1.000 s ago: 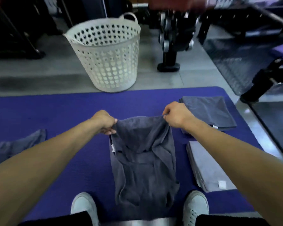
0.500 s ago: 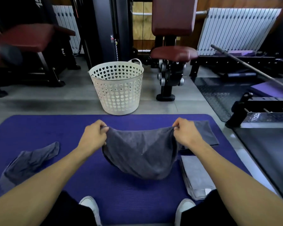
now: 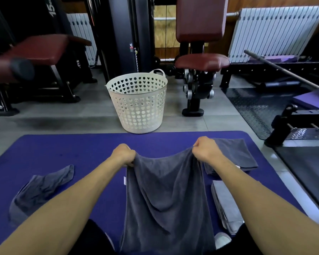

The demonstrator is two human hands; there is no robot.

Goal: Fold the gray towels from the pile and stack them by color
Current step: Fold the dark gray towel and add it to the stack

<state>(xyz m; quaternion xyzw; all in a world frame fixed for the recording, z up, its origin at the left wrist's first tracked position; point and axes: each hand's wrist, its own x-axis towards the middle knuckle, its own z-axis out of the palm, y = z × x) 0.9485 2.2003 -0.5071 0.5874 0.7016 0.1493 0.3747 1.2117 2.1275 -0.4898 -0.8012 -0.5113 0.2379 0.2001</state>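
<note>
Both hands — left (image 3: 123, 155), right (image 3: 205, 150) — pinch the top corners of the dark towel (image 3: 166, 197) above the mat (image 3: 81, 150). Half a second ago it sagged in a short curve; now it hangs long and flat between the arms.

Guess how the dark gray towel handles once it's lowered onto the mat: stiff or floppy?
Probably floppy: the dark gray towel sags between left hand and right hand. Likely light; two corner pinches carry it. It'll probably wrinkle on the mat.
</note>
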